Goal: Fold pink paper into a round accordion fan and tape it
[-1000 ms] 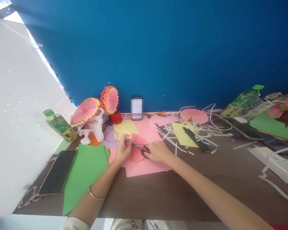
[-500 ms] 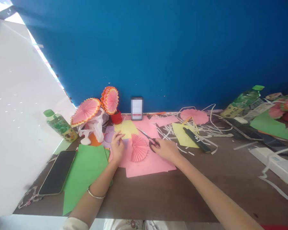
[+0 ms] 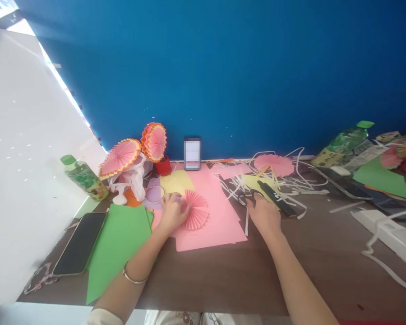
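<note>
Standing at left: green-capped bottle point(image 3: 84, 178), label too blurred to read. Left hand point(image 3: 173, 212) curled, fingers at left edge of pink fan point(image 3: 198, 212); pinching or touching, cannot tell. Pink fan on pink paper point(image 3: 221, 230), between 2 hands. Scissors point(image 3: 242, 195) at fingertips of right hand point(image 3: 266, 217); grip unclear. Then black stick point(image 3: 276, 198), white marks unreadable; 2nd bottle point(image 3: 343, 143), label likewise.

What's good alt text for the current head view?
A person's left hand touches the left edge of a pleated pink paper fan lying on pink sheets, while the right hand is at dark-handled scissors. Green paper and white paper strips also lie on the brown desk, before a blue wall.
</note>
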Motion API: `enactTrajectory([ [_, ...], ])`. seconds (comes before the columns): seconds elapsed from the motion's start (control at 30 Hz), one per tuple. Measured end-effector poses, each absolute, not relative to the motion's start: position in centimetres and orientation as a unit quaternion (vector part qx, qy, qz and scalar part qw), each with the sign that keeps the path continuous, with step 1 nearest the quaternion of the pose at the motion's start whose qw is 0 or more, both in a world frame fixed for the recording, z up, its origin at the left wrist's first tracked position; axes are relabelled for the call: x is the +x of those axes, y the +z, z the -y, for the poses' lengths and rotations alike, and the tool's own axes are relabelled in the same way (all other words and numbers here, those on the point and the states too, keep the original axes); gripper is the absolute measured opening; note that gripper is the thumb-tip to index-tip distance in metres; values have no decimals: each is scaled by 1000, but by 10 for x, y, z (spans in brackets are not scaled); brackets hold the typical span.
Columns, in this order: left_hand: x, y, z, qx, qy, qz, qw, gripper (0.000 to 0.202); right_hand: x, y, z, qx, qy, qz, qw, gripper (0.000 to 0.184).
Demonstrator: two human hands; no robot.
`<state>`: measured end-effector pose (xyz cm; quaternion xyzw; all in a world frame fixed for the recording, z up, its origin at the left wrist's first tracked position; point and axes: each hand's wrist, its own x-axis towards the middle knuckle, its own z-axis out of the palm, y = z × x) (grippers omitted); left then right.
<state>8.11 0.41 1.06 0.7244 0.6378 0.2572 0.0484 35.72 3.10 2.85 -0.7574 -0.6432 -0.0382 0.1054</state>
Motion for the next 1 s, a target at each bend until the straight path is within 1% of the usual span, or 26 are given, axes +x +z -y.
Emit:
enactTrajectory([
  [0.07,83,7,-4,729,269,-625,71,21,365,24,-33,-746,-60,648,143,23],
  [0.2,86,-2,-8,697,323,-622,150,18,370,17,-33,-717,-94,636,271,23],
  [0.27,86,-6,-9,685,343,-619,175,18,361,12,-30,-693,-71,639,325,23],
  [0.33,86,-8,-11,683,357,-610,182,17,342,6,-27,-617,21,699,361,21],
  [0.4,85,-8,-11,689,374,-594,181,17,318,0,-22,-548,136,747,352,22],
  [0.5,86,-6,-10,688,420,-554,207,19,287,-3,-18,-519,264,727,363,29],
  [0.6,90,-1,-7,651,472,-516,295,20,269,2,-18,-513,369,660,407,34],
  [0.7,94,4,-5,572,512,-496,406,22,265,11,-23,-480,438,605,461,35],
  [0.8,93,5,-6,497,530,-475,496,36,264,20,-27,-441,481,571,498,36],
  [0.87,92,5,-7,468,531,-468,530,41,264,23,-27,-429,500,549,515,37],
  [1.0,92,5,-8,432,548,-456,552,36,265,21,-23,-418,535,512,527,38],
])
